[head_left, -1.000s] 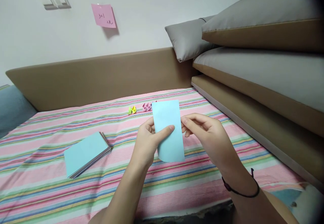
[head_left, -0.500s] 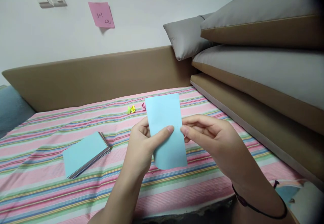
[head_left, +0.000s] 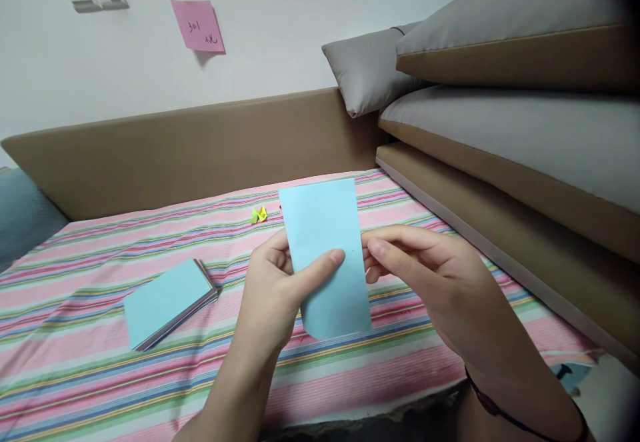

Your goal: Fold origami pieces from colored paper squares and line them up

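A light blue sheet of paper [head_left: 325,219] is held upright in front of me, its lower left corner curving. My left hand [head_left: 280,279] grips its left side, thumb flat across the front and the other fingers behind. Just off the right edge is my right hand [head_left: 410,262], its fingers curled and its thumb drawn in against them. Its fingertips come close to the paper's edge; whether one touches is hard to see. On the cloth to the left lies a stack of paper [head_left: 167,302] with a light blue top sheet.
A small folded yellow paper piece [head_left: 259,215] rests on the striped cloth [head_left: 225,375], with a bit of pink beside the held sheet. Grey and brown cushions [head_left: 510,129] pile up at right. Behind are a brown backrest [head_left: 200,152] and a pink note [head_left: 199,26] on the wall.
My right thumb has moved right, off the paper's edge, and the right hand sits slightly farther away. The left hand and sheet have shifted a little left, covering most of a small pink piece.
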`<state>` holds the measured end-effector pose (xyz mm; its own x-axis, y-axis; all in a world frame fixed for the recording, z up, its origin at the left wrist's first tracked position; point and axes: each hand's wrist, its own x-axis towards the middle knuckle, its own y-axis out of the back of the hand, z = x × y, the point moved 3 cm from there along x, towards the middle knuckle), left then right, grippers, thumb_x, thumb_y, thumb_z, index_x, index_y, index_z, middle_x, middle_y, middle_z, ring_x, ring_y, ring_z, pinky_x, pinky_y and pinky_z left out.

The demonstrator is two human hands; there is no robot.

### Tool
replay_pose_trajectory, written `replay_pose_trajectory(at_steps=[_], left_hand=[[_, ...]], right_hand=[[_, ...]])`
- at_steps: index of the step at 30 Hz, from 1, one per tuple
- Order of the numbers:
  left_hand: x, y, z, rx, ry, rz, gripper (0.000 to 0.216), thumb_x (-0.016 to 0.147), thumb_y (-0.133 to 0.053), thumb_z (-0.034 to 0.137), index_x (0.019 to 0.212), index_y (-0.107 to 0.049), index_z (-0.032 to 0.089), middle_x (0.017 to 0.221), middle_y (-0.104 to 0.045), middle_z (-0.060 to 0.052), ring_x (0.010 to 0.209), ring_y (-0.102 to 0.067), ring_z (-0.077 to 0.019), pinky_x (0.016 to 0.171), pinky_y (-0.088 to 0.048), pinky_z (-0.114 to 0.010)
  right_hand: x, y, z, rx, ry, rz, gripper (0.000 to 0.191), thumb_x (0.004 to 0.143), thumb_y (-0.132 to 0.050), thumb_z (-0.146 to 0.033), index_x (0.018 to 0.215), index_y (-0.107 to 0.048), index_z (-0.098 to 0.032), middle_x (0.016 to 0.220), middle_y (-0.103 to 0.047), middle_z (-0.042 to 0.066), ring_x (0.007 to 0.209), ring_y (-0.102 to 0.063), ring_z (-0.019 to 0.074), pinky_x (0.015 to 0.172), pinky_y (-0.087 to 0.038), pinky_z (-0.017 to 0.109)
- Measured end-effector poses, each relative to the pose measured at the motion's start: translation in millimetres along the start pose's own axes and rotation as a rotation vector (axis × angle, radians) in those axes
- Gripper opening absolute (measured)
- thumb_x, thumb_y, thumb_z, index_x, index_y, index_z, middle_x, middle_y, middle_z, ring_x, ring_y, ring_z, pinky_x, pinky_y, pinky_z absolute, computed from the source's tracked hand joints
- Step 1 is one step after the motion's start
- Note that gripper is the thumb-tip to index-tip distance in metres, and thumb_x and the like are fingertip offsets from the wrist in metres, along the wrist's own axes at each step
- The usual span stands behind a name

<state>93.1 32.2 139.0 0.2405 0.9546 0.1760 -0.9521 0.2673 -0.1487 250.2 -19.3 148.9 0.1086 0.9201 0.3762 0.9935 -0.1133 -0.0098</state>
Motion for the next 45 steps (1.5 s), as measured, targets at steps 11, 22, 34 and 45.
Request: replay_pose_trajectory(at_steps=[11, 22, 34, 45], left_hand=[[-1.8, -8.3, 7.4, 0.063, -0.022, 0.085, 0.025, 0.059, -0.082, 0.024, 0.079, -0.069, 0.016, 0.071, -0.069, -0.001, 0.061, -0.062, -0.0133, 0.053, -0.053, -0.021], [-4.7, -8.2, 10.8, 0.165, -0.056, 0.109, 0.021, 0.061, -0.081, 0.024, 0.077, -0.070, 0.016, 0.069, -0.068, 0.000, 0.060, -0.059, -0.0120, 0.053, -0.050, -0.020], [-5.8, -8.3, 12.0, 0.188, -0.070, 0.117, 0.018, 0.062, -0.080, 0.025, 0.075, -0.070, 0.017, 0.068, -0.067, 0.001, 0.059, -0.058, -0.0115, 0.051, -0.050, -0.019], [-5.8, -9.3, 12.2, 0.137, -0.043, 0.108, 0.019, 0.062, -0.081, 0.027, 0.072, -0.069, 0.016, 0.066, -0.066, 0.000, 0.058, -0.058, -0.0115, 0.050, -0.048, -0.018]], right_hand=[[1.1, -3.5, -1.4, -0.038, -0.080, 0.023, 0.007, 0.082, -0.066, -0.025, 0.077, -0.070, -0.021, 0.070, -0.069, -0.002, 0.065, -0.065, 0.0098, 0.058, -0.054, 0.015], [1.5, -4.0, -0.2, -0.086, -0.062, 0.051, 0.009, 0.082, -0.064, -0.026, 0.076, -0.069, -0.021, 0.068, -0.068, -0.002, 0.064, -0.064, 0.0096, 0.057, -0.052, 0.015], [0.7, -4.4, 1.1, -0.065, -0.066, 0.046, 0.010, 0.083, -0.064, -0.027, 0.076, -0.069, -0.021, 0.069, -0.066, -0.003, 0.064, -0.061, 0.0085, 0.057, -0.051, 0.014], [0.5, -4.5, 2.0, -0.035, -0.081, 0.037, 0.009, 0.084, -0.063, -0.027, 0.080, -0.070, -0.023, 0.072, -0.068, -0.003, 0.066, -0.063, 0.0086, 0.059, -0.053, 0.014]])
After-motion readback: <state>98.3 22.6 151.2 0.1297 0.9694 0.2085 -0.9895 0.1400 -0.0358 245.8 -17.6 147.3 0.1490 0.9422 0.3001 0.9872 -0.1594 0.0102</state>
